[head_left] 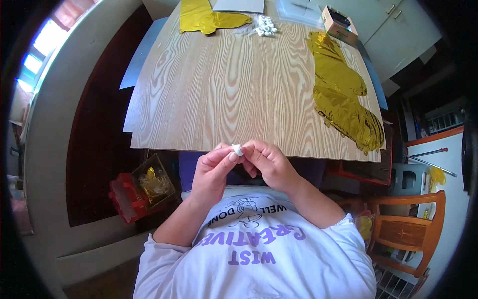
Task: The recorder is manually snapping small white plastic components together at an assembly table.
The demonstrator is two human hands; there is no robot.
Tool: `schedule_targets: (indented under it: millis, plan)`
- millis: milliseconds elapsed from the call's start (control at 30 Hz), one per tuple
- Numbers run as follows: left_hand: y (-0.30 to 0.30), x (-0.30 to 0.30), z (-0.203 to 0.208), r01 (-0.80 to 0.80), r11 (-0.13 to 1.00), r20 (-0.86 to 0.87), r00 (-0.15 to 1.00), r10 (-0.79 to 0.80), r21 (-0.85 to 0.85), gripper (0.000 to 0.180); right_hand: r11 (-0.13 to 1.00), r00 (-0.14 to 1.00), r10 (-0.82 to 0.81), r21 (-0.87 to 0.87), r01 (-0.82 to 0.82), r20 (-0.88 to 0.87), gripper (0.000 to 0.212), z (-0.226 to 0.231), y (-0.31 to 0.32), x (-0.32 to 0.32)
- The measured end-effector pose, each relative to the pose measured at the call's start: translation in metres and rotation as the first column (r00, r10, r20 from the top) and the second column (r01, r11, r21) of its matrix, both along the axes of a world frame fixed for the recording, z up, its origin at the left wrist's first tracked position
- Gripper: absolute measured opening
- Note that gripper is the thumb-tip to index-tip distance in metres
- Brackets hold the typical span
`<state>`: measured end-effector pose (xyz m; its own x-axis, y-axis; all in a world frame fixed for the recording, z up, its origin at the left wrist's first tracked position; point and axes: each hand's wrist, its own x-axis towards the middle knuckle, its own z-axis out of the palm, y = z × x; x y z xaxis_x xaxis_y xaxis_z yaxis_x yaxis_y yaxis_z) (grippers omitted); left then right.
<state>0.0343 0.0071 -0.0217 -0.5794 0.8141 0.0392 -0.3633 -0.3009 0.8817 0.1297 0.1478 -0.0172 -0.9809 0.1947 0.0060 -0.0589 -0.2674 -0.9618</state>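
Just off the table's near edge, both my hands meet at a small white roll [237,149], perhaps of ribbon or tape. My left hand [213,168] pinches it between thumb and fingers. From the other side, my right hand [270,162] is closed with its thumb and index finger at the roll's right edge. Its other fingers curl below, partly hidden. A pile of similar small white pieces [266,26] lies at the far side of the table, beside a clear plastic bag [245,29].
The wood-grain table [224,94] stretches ahead. Flat gold foil balloons [343,89] lie along its right side, with another gold foil piece [206,20] at the far left. A cardboard box [340,26] stands far right. An open box [155,182] sits low at left, a wooden chair [406,229] at right.
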Motion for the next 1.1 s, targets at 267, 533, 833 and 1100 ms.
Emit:
schedule_targets:
  millis: [267,533,833,1100]
  plan:
    - [-0.001,0.007,0.004,-0.157,0.988,-0.314,0.938,0.149,-0.001,0.021,0.781,0.974,-0.158,0.583,0.225,-0.165,0.015,0.023,-0.004,0.009]
    - [-0.007,0.002,-0.007,-0.279,0.959,-0.643,0.744,0.182,-0.052,0.026,0.399,0.937,-0.094,0.85,0.344,-0.336,0.011,0.022,-0.003,0.006]
    - [-0.009,0.005,-0.002,-0.07,0.97,-0.584,0.808,-0.082,-0.234,0.017,0.283,0.989,0.086,0.955,0.09,-0.118,0.019,0.058,0.026,0.01]
    - [-0.009,0.0,-0.005,0.055,0.984,-0.301,0.948,-0.106,-0.171,0.012,0.921,0.988,-0.022,0.388,-0.04,0.153,0.024,0.032,0.033,0.017]
